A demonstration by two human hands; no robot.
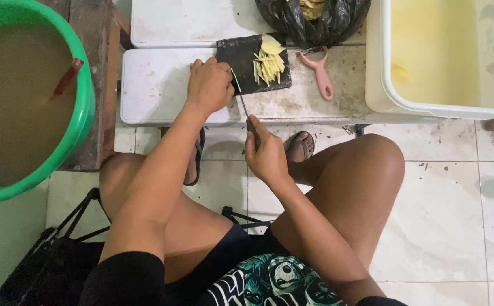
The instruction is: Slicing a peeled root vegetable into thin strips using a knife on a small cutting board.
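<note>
**Inspector:** Head view, the only one on file. Your left hand (210,85) is curled knuckles-up on the near left corner of the dark cutting board (244,56). Whether anything sits under those fingers I cannot tell; the hand covers it.

**Operator:** And my right?

**Inspector:** Your right hand (265,154) is closed around the handle of a knife (242,102). It sits nearer your body than the left, just off the near edge of the low white table (162,90). The blade runs up and away from that hand, its tip reaching the board right beside your left thumb. The two hands are apart, joined only by the line of the blade.

**Operator:** The cut pieces?

**Inspector:** A pile of pale yellow strips (269,63) lies on the board, just to the right of your left hand and beyond the knife tip, not touching either hand.

**Operator:** Anything else nearby?

**Inspector:** A pink peeler (320,72) lies on the table further right of the strips. Beyond the board sits a black plastic bag (315,20) with yellowish slices showing at its mouth. A large white tub (383,85) stands well right of your right hand. A green bucket (82,107) of murky brown water stands well left of your left hand, with a red object in it.
</note>
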